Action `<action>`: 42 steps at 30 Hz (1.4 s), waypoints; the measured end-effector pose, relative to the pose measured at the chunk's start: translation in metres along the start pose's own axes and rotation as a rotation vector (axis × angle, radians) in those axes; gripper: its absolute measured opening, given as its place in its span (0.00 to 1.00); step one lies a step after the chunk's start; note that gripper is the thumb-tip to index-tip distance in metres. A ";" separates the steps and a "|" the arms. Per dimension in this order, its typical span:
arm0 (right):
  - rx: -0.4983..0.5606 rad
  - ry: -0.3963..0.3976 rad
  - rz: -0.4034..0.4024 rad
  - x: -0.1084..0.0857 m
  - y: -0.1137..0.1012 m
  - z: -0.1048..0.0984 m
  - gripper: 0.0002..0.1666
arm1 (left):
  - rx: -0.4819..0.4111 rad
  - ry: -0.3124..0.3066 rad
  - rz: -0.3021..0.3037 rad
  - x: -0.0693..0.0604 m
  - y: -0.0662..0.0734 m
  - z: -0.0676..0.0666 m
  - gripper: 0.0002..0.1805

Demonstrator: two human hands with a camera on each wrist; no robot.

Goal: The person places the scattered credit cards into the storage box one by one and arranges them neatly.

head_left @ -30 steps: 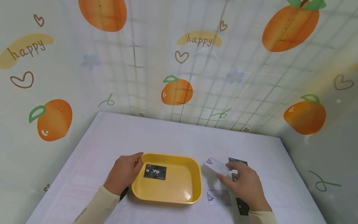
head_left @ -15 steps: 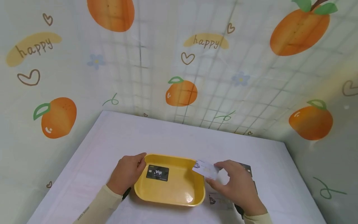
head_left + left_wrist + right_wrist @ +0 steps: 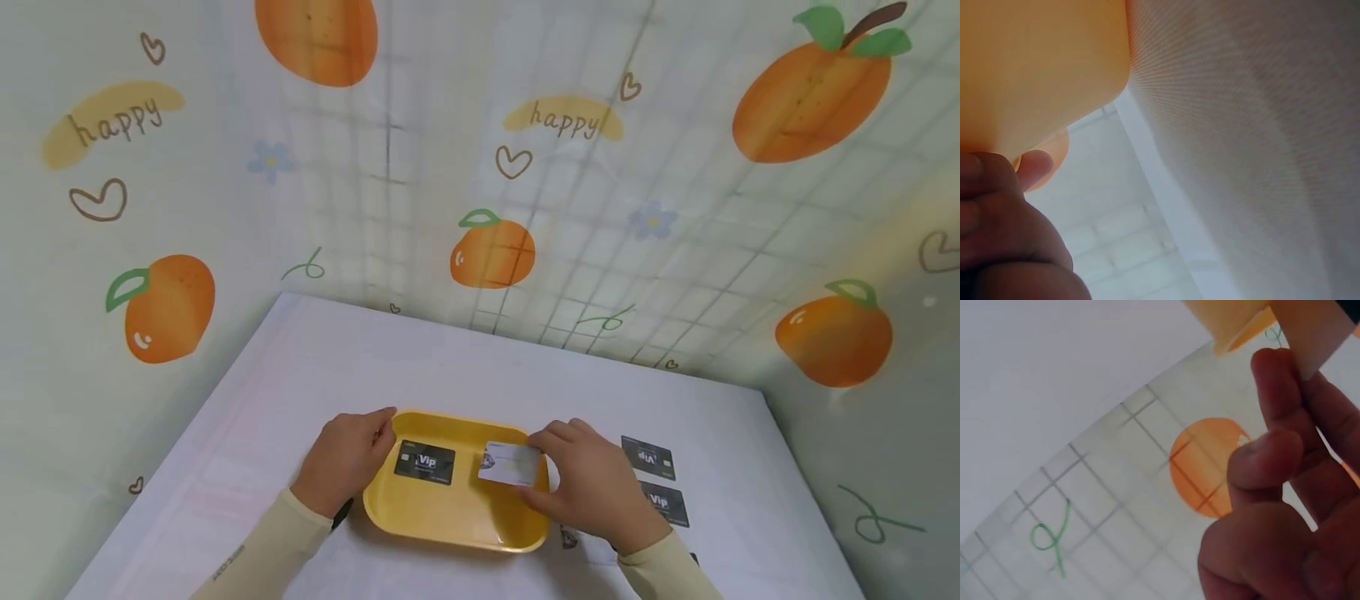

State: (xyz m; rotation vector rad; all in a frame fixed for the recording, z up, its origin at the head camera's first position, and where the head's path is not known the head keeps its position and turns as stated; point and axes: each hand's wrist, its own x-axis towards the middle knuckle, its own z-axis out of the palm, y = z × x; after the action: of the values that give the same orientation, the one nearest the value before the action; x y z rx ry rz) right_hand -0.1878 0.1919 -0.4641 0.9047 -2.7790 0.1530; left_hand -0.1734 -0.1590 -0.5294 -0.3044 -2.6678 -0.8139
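Shifted left since the earlier frame, a white card (image 3: 510, 464), pinched by the right hand (image 3: 588, 483), is over the tray (image 3: 438, 518); contact is unclear. Nearest, a second white card (image 3: 585, 547) lies partly hidden; beyond, the left hand (image 3: 343, 462) grips the tray's left rim. A black card (image 3: 424, 462) lies inside; patterned wall (image 3: 435, 167) behind.
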 end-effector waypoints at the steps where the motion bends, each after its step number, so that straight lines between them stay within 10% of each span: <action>1: -0.009 -0.004 -0.020 0.003 -0.001 0.000 0.35 | 0.002 0.001 0.003 0.000 0.000 0.000 0.16; 14: -0.164 -0.088 -0.160 0.028 -0.015 0.006 0.34 | 0.007 0.003 -0.003 0.003 -0.001 0.002 0.16; 42: -0.219 -0.340 -0.081 0.052 -0.028 0.015 0.36 | 0.005 0.014 0.026 0.006 -0.004 0.004 0.16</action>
State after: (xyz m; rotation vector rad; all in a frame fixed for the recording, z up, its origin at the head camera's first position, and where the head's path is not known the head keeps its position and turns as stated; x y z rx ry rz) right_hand -0.2146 0.1380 -0.4653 1.0689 -2.9748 -0.3432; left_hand -0.1815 -0.1599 -0.5320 -0.3302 -2.6472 -0.7979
